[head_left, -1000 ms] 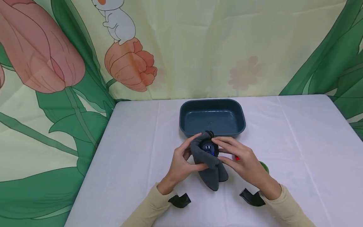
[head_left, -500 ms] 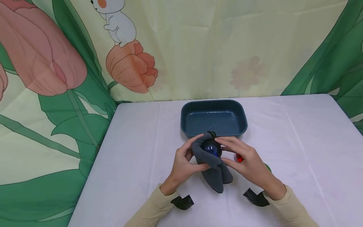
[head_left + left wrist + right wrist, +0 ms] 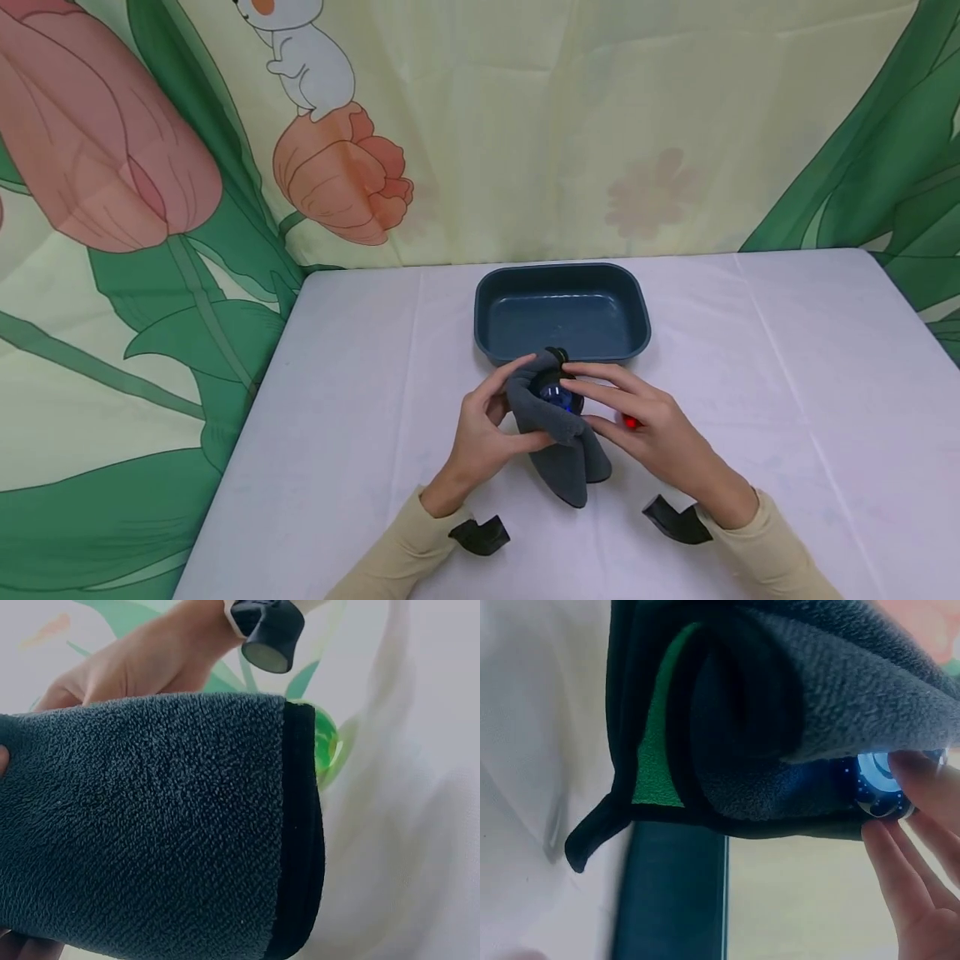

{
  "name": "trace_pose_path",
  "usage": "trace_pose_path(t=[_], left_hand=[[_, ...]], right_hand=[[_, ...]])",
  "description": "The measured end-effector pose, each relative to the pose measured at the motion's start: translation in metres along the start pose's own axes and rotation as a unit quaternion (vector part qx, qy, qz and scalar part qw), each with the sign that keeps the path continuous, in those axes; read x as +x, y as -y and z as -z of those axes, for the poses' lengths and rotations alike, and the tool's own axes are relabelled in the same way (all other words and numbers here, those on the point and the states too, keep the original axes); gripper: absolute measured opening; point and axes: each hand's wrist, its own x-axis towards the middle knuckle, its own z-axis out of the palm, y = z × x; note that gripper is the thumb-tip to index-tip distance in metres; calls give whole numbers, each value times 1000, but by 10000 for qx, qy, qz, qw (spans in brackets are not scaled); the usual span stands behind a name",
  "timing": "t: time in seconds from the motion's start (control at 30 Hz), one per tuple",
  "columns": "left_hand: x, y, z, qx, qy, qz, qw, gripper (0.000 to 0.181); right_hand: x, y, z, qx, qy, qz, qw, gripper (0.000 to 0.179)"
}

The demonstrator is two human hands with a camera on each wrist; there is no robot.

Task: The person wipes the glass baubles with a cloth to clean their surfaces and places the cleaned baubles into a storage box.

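Note:
My left hand (image 3: 483, 433) grips a dark grey towel (image 3: 562, 462), folded partly round a shiny blue ball (image 3: 557, 393). My right hand (image 3: 656, 425) has its thumb and fingertips on the ball from the right, with two fingers spread apart over its top. In the right wrist view, the ball (image 3: 880, 780) peeks out of the towel fold between thumb and fingers. The towel (image 3: 142, 825) has a black edge in the left wrist view and hides most of the left hand there; a strip of green lining (image 3: 656, 765) shows in the right wrist view.
A dark blue plastic basin (image 3: 485, 337) stands just beyond the hands on the white-covered table (image 3: 360, 417). Something red (image 3: 631, 422) sits behind the right hand. A green see-through ball (image 3: 325, 742) shows past the towel's edge. Black straps (image 3: 482, 535) hang at both cuffs.
The fingers of my right hand have spread, one sliding lower over the blue ball. The green ball's edge has gone out of sight behind that hand in the head view. The left hand keeps its hold.

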Motion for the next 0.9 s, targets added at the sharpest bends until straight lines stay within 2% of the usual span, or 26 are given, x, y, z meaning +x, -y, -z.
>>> trace_pose_path(t=[0.07, 0.2, 0.27, 0.37, 0.5, 0.67, 0.77, 0.9], left_hand=[[0, 0, 0, -18, 11, 21, 10000, 79], [-1, 0, 0, -46, 30, 80, 10000, 78], [-1, 1, 0, -60, 30, 104, 9999, 78], [0, 1, 0, -59, 46, 101, 9999, 79], [-1, 3, 0, -44, 96, 132, 9999, 80], [-1, 3, 0, 43, 82, 92, 9999, 81], [0, 3, 0, 110, 68, -16, 9999, 81], [0, 3, 1, 98, 68, -70, 9999, 82]], right_hand=[[0, 0, 0, -12, 7, -43, 10000, 45], [-2, 1, 0, -13, 76, -310, 9995, 66], [-2, 2, -1, 4, 79, -422, 9991, 71], [-1, 2, -2, 156, -30, -484, 9987, 70], [-1, 3, -2, 582, -170, -794, 9950, 64], [-2, 2, 0, 704, -23, -1154, 9908, 60], [-2, 1, 2, 425, 78, -1063, 9934, 63], [0, 1, 4, 3, 48, -674, 9977, 71]])
